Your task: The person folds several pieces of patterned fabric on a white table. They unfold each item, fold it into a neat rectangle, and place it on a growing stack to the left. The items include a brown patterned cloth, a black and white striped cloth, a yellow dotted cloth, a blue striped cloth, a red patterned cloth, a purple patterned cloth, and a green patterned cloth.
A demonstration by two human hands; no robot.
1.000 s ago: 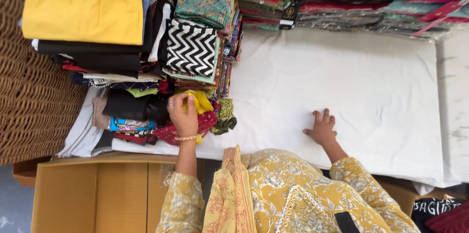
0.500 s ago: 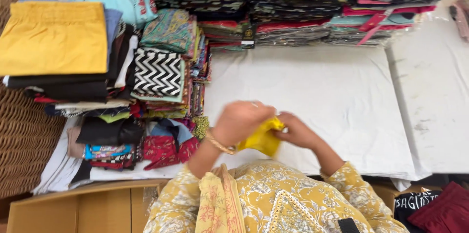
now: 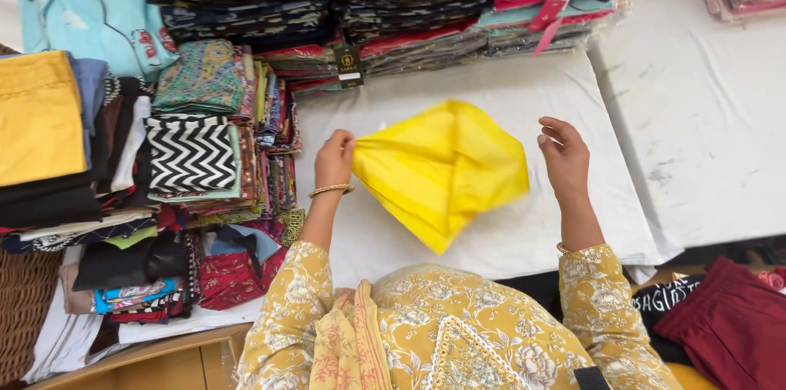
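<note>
Head view. The left hand (image 3: 334,159) pinches one corner of a bright yellow square of thin woven cloth (image 3: 442,169), the fingers closed on the fabric. The right hand (image 3: 563,154) hovers just beside the opposite edge of the cloth, fingers loosely spread and holding nothing; whether a fingertip touches the fabric cannot be told, since that edge is blurred. The cloth hangs half-opened above the middle of the white-covered bench (image 3: 655,136), one point drooping toward the near edge. The step in hand appears to be the opening-out of a folded piece drawn from stock: the fabric is held at one corner only and is not yet flat.

Along the left edge of the bench stands a pile of folded printed fabrics topped by a black-and-white zigzag piece (image 3: 190,154), with a folded mustard-yellow garment (image 3: 37,116) farther left. Along the far edge lies a row of stacked dark patterned fabrics (image 3: 393,5).

As a judgement, the next move calls for the right hand to close on the free corner, so that both hands can draw the cloth taut and lower it onto the bare part of the bench, clear of the stacks at left.
</note>
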